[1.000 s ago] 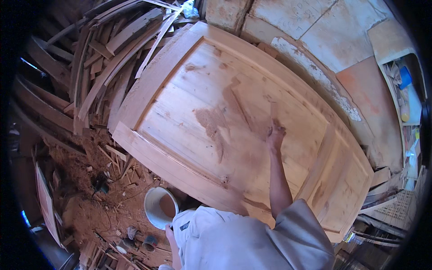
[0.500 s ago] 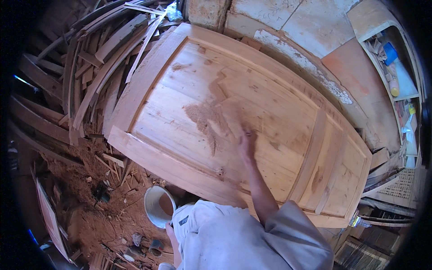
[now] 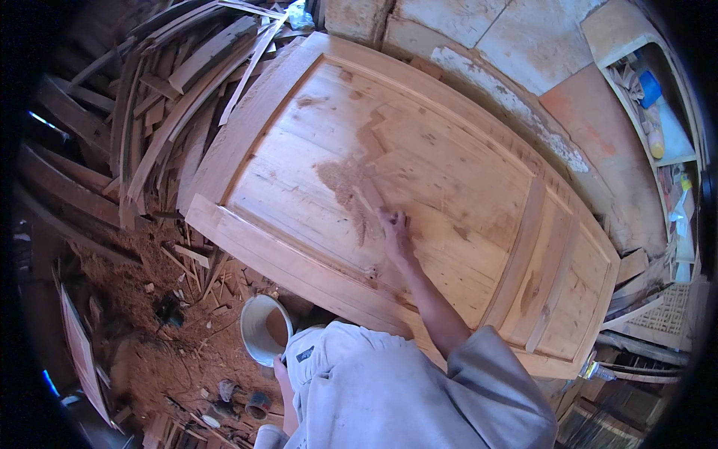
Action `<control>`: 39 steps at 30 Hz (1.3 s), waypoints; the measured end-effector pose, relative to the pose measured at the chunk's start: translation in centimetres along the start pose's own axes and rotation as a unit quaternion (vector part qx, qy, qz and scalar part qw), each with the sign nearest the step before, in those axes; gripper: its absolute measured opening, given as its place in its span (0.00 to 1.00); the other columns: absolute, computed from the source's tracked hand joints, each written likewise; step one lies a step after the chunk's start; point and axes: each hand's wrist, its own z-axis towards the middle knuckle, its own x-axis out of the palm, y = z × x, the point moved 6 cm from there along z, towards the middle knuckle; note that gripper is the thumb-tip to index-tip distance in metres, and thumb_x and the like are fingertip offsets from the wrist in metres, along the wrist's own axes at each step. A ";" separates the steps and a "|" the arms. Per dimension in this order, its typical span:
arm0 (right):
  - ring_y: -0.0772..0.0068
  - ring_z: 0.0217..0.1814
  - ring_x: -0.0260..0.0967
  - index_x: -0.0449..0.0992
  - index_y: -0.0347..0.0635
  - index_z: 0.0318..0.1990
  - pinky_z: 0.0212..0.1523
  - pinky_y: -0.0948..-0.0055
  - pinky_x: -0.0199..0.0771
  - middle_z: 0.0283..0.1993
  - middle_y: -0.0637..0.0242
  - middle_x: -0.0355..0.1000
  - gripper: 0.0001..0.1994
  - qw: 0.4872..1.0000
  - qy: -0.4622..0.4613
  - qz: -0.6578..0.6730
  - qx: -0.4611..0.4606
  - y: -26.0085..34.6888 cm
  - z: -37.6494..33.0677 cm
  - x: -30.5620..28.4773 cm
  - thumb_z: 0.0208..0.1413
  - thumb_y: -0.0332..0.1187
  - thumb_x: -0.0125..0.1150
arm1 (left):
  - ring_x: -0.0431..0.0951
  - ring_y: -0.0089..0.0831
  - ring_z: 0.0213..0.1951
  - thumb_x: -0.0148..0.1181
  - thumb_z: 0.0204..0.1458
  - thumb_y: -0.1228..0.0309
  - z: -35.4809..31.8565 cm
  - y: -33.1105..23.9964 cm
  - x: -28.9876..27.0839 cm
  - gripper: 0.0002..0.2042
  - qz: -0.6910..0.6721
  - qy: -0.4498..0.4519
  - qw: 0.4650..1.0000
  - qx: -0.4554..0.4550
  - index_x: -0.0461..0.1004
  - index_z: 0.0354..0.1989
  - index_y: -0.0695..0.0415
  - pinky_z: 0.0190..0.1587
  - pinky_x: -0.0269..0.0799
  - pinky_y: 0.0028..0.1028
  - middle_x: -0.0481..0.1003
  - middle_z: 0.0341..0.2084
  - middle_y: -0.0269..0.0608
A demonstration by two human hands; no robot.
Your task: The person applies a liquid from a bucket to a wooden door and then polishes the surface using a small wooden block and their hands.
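A large framed wooden door panel (image 3: pixel 441 172) lies flat before me. A wet, reddish-brown paste (image 3: pixel 340 179) is spread in a patch over its left-middle boards. My right hand (image 3: pixel 396 230) is over the panel beside that patch, fingers closed round a flat, light-brown scraper-like piece (image 3: pixel 369 196). The piece's far end reaches into the paste; its exact kind is unclear. Low at my left side, my left hand (image 3: pixel 280 365) grips the rim of a white bucket (image 3: pixel 254 340), its fingers mostly hidden. The bucket is tilted and has brownish stuff inside.
Stacked wood offcuts (image 3: pixel 161 112) crowd the far left. Sawdust and scraps cover the floor (image 3: pixel 157 329), with a small dark tin (image 3: pixel 258 405) on it. At the right stands an open shelf cabinet (image 3: pixel 677 161) holding bottles. A clear bottle (image 3: pixel 598 370) is by the panel's near right corner.
My right hand has moved left across the panel with the flat piece, closer to the paste patch. The left hand stays at the bucket. The whole view has shifted slightly.
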 end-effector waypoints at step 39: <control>0.48 0.53 0.58 0.66 0.46 0.58 0.55 0.53 0.56 0.55 0.48 0.63 0.24 0.995 0.055 0.067 0.053 -5.5 20.9 1.6 0.51 0.27 0.52 | 0.70 0.32 0.36 0.52 0.51 0.62 -5.8 4.1 -3.7 0.16 0.079 -0.131 0.988 -0.023 0.72 0.35 0.66 0.43 0.68 0.31 0.72 0.31 0.44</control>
